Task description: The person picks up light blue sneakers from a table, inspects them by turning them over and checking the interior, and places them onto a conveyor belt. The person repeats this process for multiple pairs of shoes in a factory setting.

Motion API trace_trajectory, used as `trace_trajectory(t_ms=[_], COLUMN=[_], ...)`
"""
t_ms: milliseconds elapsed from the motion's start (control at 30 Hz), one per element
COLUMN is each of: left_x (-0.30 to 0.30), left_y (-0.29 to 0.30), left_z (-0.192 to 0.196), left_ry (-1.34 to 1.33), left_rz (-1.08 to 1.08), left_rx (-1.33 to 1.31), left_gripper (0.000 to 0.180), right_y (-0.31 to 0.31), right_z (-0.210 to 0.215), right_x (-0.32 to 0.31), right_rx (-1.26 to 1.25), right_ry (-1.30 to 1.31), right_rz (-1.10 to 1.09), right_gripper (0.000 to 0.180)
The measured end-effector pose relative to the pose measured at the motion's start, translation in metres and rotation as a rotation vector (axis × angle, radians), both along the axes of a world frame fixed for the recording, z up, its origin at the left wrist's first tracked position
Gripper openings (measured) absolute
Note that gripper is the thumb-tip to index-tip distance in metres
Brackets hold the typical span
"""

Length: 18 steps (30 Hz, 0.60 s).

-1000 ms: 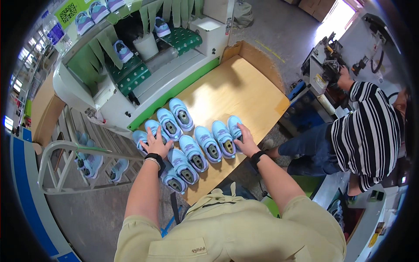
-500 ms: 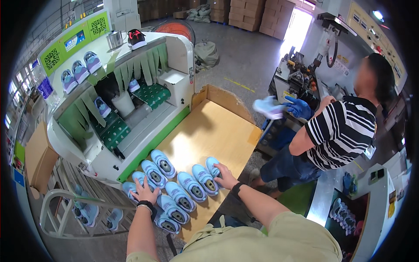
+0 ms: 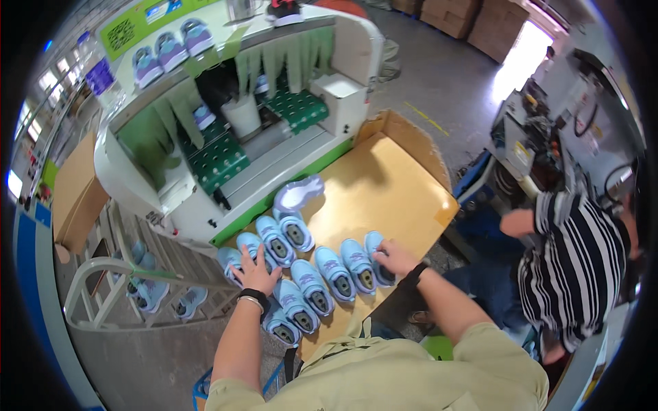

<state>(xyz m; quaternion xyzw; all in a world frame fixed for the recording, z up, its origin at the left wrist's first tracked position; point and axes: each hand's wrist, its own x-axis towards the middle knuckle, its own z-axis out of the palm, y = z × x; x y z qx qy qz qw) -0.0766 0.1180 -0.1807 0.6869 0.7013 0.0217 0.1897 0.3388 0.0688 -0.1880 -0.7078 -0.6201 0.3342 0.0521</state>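
Observation:
Light-blue sneakers [image 3: 336, 274] with dark lasts or inserts in their openings stand in two slanting rows on a tan board. My left hand [image 3: 258, 275] lies over the left end of the far row, fingers spread and touching shoes there. At the near row's right end, my right hand [image 3: 397, 260] has its fingers closed round the side of the last sneaker [image 3: 375, 245], partly hiding it. Beyond the far row, a tipped sneaker [image 3: 296, 194] shows its pale sole at the machine's edge.
A white machine [image 3: 281, 147] with green strip curtains and green dotted belts stands beyond the tan board [image 3: 391, 164]. Three sneakers [image 3: 168, 51] sit on its top. A metal rail rack [image 3: 123, 264] is at left. A co-worker in a striped shirt [image 3: 576, 260] stands at right.
The view has swung, shifting the scene rightward. The shoe blurred beside the co-worker's blue glove earlier is gone from there; a tipped shoe now lies beyond the far row. My hands stay at the rows.

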Motion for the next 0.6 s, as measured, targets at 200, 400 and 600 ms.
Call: trace_trajectory(t_ms=[200,400,600], left_x=[0.003,0.0,-0.006], left_y=[0.0,-0.001,0.002], left_z=[0.007,0.002,0.005], left_ry=[0.007,0.024,-0.082], left_rz=[0.021,0.009,0.001], left_rx=[-0.02,-0.001,-0.044], left_gripper=[0.089,0.09,0.091], right_y=[0.152,0.223,0.232], right_z=[0.054,0.006,0.019], right_x=[-0.044,-0.15,-0.128], right_rx=[0.425,0.759,0.734], right_ry=[-0.13,-0.365,0.051], right_rz=[0.389,0.859,0.388], right_gripper=[0.069,0.067,0.071])
